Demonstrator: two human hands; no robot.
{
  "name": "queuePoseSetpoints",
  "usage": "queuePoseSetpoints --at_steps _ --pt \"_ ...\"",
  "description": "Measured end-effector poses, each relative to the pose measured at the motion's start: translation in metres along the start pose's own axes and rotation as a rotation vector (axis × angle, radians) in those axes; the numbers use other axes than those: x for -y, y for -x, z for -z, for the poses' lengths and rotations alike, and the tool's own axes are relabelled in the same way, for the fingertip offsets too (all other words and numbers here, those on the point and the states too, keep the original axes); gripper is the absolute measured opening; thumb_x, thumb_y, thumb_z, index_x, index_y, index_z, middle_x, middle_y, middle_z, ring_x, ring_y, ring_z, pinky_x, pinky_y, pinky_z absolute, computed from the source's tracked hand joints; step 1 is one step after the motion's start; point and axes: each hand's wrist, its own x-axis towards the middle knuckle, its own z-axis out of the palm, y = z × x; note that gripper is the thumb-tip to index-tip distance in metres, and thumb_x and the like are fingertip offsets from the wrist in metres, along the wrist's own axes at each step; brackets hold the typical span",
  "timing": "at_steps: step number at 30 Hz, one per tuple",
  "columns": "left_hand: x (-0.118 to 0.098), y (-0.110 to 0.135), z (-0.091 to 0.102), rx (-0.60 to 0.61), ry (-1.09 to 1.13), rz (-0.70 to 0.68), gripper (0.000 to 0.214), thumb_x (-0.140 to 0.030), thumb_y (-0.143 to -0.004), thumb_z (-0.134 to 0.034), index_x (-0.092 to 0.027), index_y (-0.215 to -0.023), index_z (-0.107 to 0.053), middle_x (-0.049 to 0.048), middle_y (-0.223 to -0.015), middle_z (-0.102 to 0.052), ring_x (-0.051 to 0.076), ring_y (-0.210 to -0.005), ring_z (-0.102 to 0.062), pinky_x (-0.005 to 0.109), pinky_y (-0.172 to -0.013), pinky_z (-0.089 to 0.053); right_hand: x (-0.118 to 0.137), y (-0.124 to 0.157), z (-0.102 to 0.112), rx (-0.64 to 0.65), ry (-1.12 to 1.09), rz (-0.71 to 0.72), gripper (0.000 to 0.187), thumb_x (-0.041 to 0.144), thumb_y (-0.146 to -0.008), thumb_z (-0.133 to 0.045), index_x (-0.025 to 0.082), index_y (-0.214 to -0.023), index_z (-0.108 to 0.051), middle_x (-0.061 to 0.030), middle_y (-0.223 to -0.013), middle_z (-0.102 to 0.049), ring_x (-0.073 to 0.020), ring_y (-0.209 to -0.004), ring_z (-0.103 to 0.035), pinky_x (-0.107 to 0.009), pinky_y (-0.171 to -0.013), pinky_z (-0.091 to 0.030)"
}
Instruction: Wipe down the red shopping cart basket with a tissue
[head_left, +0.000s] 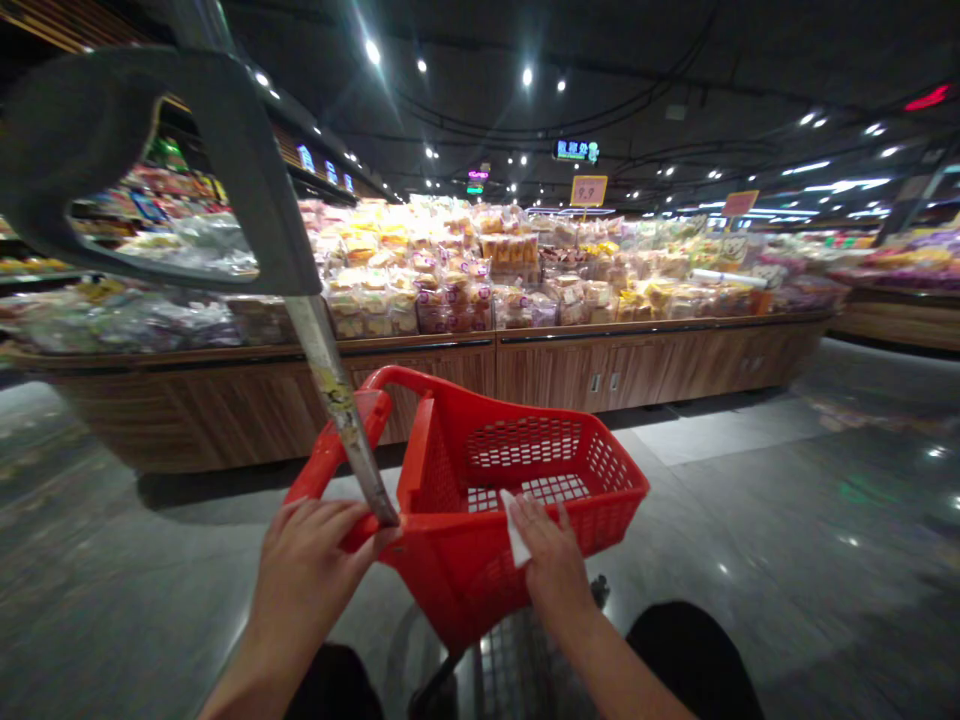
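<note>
Both hands are up on a red plastic basket [465, 570] sitting on a shopping cart [517, 670], with the left hand [304, 570] curled closed over the near rim, right beside a scuffed metal pole [337, 400]. The right hand [551, 565] rests open on the rim, its fingers [534, 520] spread next to a white slip [516, 530]. Well ahead there's a wooden counter [570, 370] piled with bagged snacks [450, 280] under a yellow 9.9 price sign [589, 190].
</note>
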Motion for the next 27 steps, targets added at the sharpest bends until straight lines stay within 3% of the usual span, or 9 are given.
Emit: queuePoseSetpoints --at_steps 3,5,9,11,15,18,21,23,27 --pt "0.000 -0.001 0.000 0.016 -0.003 0.011 0.037 -0.056 -0.078 -0.053 -0.023 -0.079 -0.070 0.0039 -0.085 -0.072 0.025 -0.083 -0.061 0.041 -0.083 -0.037 -0.020 0.002 0.008 0.018 0.082 -0.150 0.076 -0.010 -0.062 -0.032 0.015 -0.131 -0.050 -0.0062 -0.134 -0.052 -0.0187 -0.130 -0.042 -0.044 -0.113 -0.012" --pt "0.000 0.000 0.000 0.012 0.000 0.015 0.039 -0.058 -0.077 -0.053 -0.023 -0.080 -0.070 0.0042 -0.084 -0.072 0.025 -0.083 -0.061 0.041 -0.083 -0.037 -0.014 0.002 0.007 0.032 0.093 -0.166 0.076 -0.010 -0.062 -0.032 0.014 -0.131 -0.051 -0.0059 -0.135 -0.051 -0.0192 -0.130 -0.040 -0.044 -0.113 -0.012" --pt "0.002 0.002 -0.002 0.012 -0.001 0.013 0.040 -0.059 -0.076 -0.055 -0.023 -0.081 -0.069 0.0047 -0.086 -0.072 0.026 -0.085 -0.061 0.042 -0.084 -0.038 0.014 -0.001 -0.004 0.047 0.033 -0.011 0.082 -0.008 -0.059 -0.033 0.018 -0.136 -0.044 -0.0012 -0.140 -0.045 -0.0163 -0.134 -0.035 -0.040 -0.113 -0.012" --pt "0.006 0.002 -0.003 0.009 -0.007 -0.001 0.039 -0.060 -0.076 -0.055 -0.024 -0.080 -0.069 0.0046 -0.085 -0.072 0.026 -0.086 -0.061 0.043 -0.085 -0.038 0.012 0.000 -0.006 0.038 0.026 0.039 0.083 -0.008 -0.059 -0.034 0.019 -0.137 -0.042 -0.0003 -0.140 -0.045 -0.0152 -0.134 -0.035 -0.039 -0.114 -0.011" --pt "0.017 -0.001 -0.007 -0.020 -0.023 -0.039 0.040 -0.061 -0.077 -0.051 -0.025 -0.077 -0.067 0.0023 -0.082 -0.072 0.024 -0.082 -0.061 0.043 -0.084 -0.040 -0.029 0.006 0.001 -0.023 0.114 -0.065 0.075 -0.009 -0.064 -0.033 0.017 -0.132 -0.049 -0.0042 -0.135 -0.052 -0.0177 -0.129 -0.042 -0.042 -0.113 -0.010" --pt "0.020 -0.001 -0.008 -0.129 -0.030 -0.105 0.044 -0.065 -0.078 -0.048 -0.024 -0.081 -0.064 0.0031 -0.083 -0.070 0.024 -0.082 -0.061 0.045 -0.084 -0.043 -0.056 0.010 0.004 -0.074 0.175 -0.163 0.069 -0.009 -0.068 -0.032 0.014 -0.130 -0.052 -0.0068 -0.133 -0.054 -0.0205 -0.128 -0.044 -0.044 -0.113 -0.011" --pt "-0.001 0.009 -0.005 -0.353 -0.005 -0.094 0.038 -0.052 -0.079 -0.057 -0.018 -0.097 -0.061 0.0100 -0.099 -0.067 0.026 -0.092 -0.060 0.051 -0.094 -0.041 -0.060 0.011 -0.003 -0.114 0.178 -0.148 0.065 -0.009 -0.071 -0.032 0.011 -0.129 -0.053 -0.0076 -0.133 -0.054 -0.0213 -0.128 -0.043 -0.042 -0.113 -0.014" --pt "-0.027 0.018 -0.005 -0.467 0.058 -0.091 0.029 -0.034 -0.074 -0.069 -0.020 -0.097 -0.061 0.0080 -0.098 -0.067 0.023 -0.093 -0.061 0.048 -0.097 -0.042 -0.058 0.010 -0.010 -0.153 0.171 -0.123 0.061 -0.008 -0.073 -0.033 0.011 -0.127 -0.054 -0.0081 -0.132 -0.054 -0.0213 -0.128 -0.044 -0.042 -0.113 -0.015" --pt "-0.085 0.019 -0.021 -0.296 0.289 -0.361 0.026 -0.020 -0.077 -0.064 -0.022 -0.102 -0.059 0.0047 -0.100 -0.068 0.020 -0.100 -0.060 0.041 -0.095 -0.045 -0.059 0.010 -0.016 -0.222 0.156 -0.090 0.060 -0.007 -0.073 -0.034 0.011 -0.127 -0.055 -0.0094 -0.131 -0.056 -0.0213 -0.127 -0.044 -0.043 -0.112 -0.018"
